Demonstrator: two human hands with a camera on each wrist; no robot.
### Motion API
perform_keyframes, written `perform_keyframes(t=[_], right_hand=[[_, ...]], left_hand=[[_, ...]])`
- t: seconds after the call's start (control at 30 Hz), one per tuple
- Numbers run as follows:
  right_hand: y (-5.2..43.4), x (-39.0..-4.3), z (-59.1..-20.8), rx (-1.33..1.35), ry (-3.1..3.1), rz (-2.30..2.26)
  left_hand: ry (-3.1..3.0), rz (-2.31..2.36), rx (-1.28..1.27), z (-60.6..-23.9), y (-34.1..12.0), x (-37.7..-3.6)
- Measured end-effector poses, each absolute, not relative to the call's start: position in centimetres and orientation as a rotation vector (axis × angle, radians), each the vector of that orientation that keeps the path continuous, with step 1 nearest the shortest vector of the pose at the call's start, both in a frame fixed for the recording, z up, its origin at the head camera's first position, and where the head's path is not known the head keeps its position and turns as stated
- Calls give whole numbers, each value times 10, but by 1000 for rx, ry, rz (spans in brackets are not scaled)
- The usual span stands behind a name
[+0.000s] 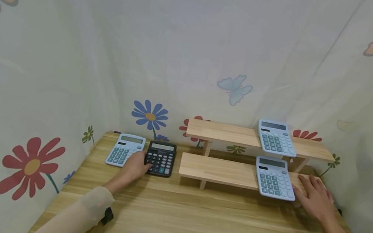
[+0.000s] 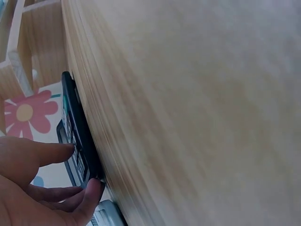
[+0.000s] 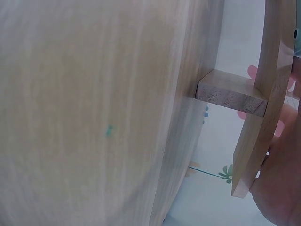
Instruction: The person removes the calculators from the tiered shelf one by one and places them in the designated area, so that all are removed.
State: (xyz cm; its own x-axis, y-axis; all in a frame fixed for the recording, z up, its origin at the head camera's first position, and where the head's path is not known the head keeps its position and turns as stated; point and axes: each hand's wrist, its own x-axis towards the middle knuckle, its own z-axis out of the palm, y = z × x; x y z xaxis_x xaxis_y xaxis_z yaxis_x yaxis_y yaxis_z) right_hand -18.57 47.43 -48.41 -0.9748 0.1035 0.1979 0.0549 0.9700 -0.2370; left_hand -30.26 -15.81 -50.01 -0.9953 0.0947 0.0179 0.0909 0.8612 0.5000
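My left hand [image 1: 134, 166] pinches the left side of a black calculator [image 1: 161, 159]. In the left wrist view its thumb [image 2: 56, 153] lies over the keys and other fingers are at the edge, the calculator lying close along the table. A light blue calculator [image 1: 124, 146] lies on the table just left of it. My right hand [image 1: 316, 198] rests on the right end of a two-tier wooden shelf's lower board [image 1: 218, 170], thumb beside a second light blue calculator [image 1: 274, 178] leaning there. In the right wrist view only part of that hand [image 3: 280, 183] shows.
A third light blue calculator [image 1: 277, 138] sits on the upper board [image 1: 222, 130]. The shelf stands at the back right of the wooden table [image 1: 177, 219]. Flower-printed cloth [image 1: 185, 50] hangs behind and along both sides.
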Motion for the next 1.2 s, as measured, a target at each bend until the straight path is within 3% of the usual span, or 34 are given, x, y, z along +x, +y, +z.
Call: perform_keyframes(t=[0.53, 0.83, 1.2], right_hand=[[468, -189, -487, -113, -2898, 344], [470, -187, -486, -100, -2879, 352], [472, -183, -485, -100, -2885, 367]], left_hand=[[3110, 759, 218, -498, -165, -296], [3160, 865, 420, -444, -150, -269], [3034, 1148, 804, -400, -77, -218]])
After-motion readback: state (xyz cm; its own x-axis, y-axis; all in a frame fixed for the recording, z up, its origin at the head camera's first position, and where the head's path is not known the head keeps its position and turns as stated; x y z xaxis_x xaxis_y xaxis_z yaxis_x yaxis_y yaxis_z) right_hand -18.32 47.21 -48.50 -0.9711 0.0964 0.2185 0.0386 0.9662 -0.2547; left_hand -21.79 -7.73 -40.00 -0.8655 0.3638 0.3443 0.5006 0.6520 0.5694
